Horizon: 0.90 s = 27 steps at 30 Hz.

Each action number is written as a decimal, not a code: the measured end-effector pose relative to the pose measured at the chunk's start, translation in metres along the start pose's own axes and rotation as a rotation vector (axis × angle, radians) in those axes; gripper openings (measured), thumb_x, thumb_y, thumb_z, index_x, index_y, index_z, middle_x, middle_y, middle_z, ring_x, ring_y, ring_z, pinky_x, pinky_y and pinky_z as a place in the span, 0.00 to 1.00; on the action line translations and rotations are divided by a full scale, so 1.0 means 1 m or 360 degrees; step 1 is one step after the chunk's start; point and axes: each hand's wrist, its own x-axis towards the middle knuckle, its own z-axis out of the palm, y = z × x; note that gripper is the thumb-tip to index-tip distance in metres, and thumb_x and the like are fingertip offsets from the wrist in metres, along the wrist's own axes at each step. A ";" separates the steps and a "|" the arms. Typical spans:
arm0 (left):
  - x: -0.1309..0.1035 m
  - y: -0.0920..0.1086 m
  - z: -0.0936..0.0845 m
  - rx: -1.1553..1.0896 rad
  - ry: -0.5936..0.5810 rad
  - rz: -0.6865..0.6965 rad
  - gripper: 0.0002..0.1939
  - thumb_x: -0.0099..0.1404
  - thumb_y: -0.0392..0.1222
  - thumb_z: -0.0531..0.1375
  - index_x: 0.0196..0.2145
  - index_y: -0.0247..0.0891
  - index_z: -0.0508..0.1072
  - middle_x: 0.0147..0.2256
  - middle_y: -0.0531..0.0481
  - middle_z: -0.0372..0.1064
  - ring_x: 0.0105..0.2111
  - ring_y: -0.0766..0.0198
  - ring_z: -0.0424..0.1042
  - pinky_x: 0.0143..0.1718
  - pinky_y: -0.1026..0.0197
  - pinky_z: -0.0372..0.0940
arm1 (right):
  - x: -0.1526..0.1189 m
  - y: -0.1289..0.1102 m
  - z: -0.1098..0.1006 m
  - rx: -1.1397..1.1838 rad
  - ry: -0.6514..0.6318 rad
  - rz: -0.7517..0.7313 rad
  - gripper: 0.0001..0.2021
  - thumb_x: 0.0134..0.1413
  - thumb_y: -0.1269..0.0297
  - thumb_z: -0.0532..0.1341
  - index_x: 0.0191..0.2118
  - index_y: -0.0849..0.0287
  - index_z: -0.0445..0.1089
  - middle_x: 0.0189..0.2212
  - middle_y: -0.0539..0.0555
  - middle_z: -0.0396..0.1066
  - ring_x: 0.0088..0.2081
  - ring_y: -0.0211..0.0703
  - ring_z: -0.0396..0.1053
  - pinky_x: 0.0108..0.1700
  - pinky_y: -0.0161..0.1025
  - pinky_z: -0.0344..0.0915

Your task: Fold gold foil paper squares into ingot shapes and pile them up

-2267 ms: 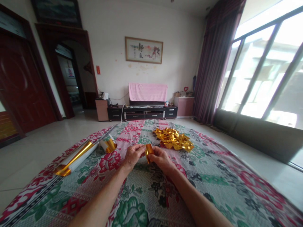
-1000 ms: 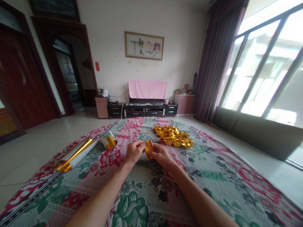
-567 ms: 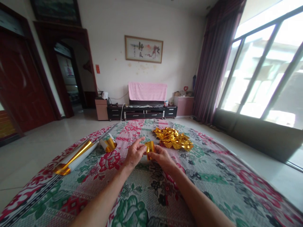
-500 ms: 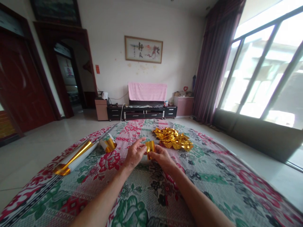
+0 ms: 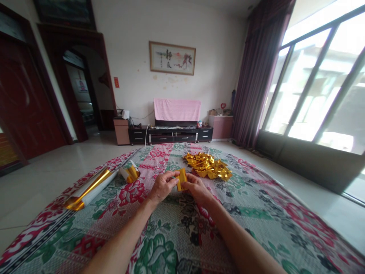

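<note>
Between my two hands is a small folded piece of gold foil paper point(image 5: 181, 180), held just above the flowered cloth. My left hand point(image 5: 163, 185) pinches its left edge between thumb and fingers. On the opposite edge, my right hand point(image 5: 196, 185) grips it with the thumb in front and the fingers behind. A heap of folded gold foil pieces point(image 5: 209, 166) lies on the cloth beyond my right hand. To the left rest a long curled roll of gold foil paper point(image 5: 91, 189) with a white underside and a smaller curled gold sheet point(image 5: 129, 173).
The flowered cloth point(image 5: 159, 253) covers the broad surface before me. Past its far edge stands a low black cabinet point(image 5: 173, 137), with a pink cloth point(image 5: 177, 110) draped over something on it. A purple curtain point(image 5: 248, 83) and large windows are on the right.
My left fingers, raised off the paper before, have closed on its left edge. The gold paper has tilted slightly. The heap and rolls stay where they were.
</note>
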 end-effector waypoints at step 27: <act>0.003 -0.010 -0.001 0.0328 0.0016 0.0265 0.15 0.52 0.37 0.59 0.39 0.33 0.75 0.37 0.46 0.72 0.27 0.68 0.69 0.31 0.66 0.65 | 0.000 0.001 0.001 0.0008 -0.0021 0.0006 0.15 0.39 0.65 0.61 0.38 0.59 0.69 0.31 0.49 0.70 0.32 0.38 0.66 0.32 0.32 0.61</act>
